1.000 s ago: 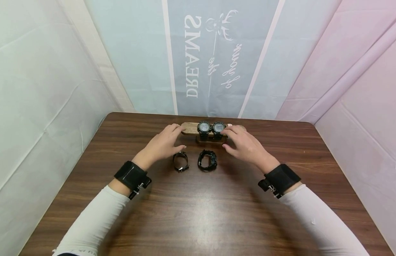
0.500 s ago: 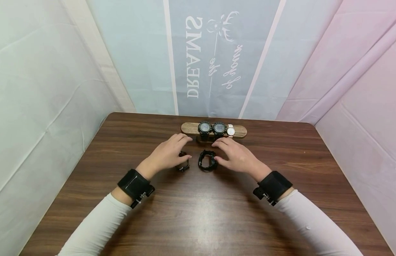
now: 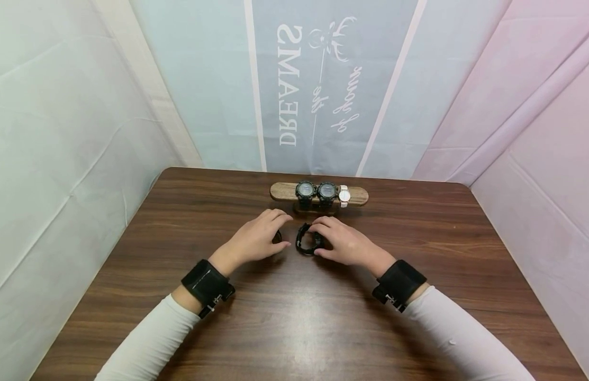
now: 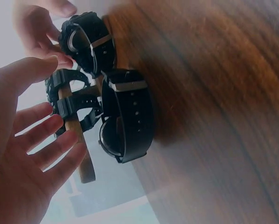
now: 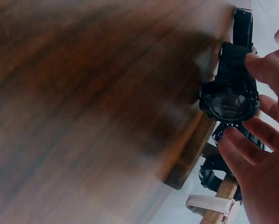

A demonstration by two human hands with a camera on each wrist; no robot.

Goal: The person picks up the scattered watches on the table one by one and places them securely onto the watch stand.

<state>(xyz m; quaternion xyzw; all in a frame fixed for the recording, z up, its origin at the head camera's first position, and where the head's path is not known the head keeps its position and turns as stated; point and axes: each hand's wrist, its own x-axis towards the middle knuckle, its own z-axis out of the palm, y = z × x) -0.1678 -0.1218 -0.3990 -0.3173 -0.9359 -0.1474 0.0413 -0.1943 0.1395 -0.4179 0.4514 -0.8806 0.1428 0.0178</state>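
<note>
Showing whole only in left-wrist view: black watch (image 4: 137, 121) beside wide left hand (image 3: 253, 237); right hand (image 3: 346, 242), grip unclear

Behind the far edge of the brown table (image 3: 256, 328), a blue-grey cloth (image 3: 213, 79) is hanging, showing white lettering (image 3: 289, 84) and a small antlered drawing (image 3: 339, 39). A whitish sheet (image 3: 51, 121) is hanging along the left edge, and a pinkish sheet (image 3: 551, 174) along the right one.

L forearm (image 3: 148, 334) extends from lower L of head view, R forearm (image 3: 462, 338) from lower R, both angled up twd ctr. L hand (image 3: 254, 236): L of ctr, thumb clear of spread fingers. R hand (image 3: 347, 242): R of ctr, fingers bent, thumb apart.
</note>
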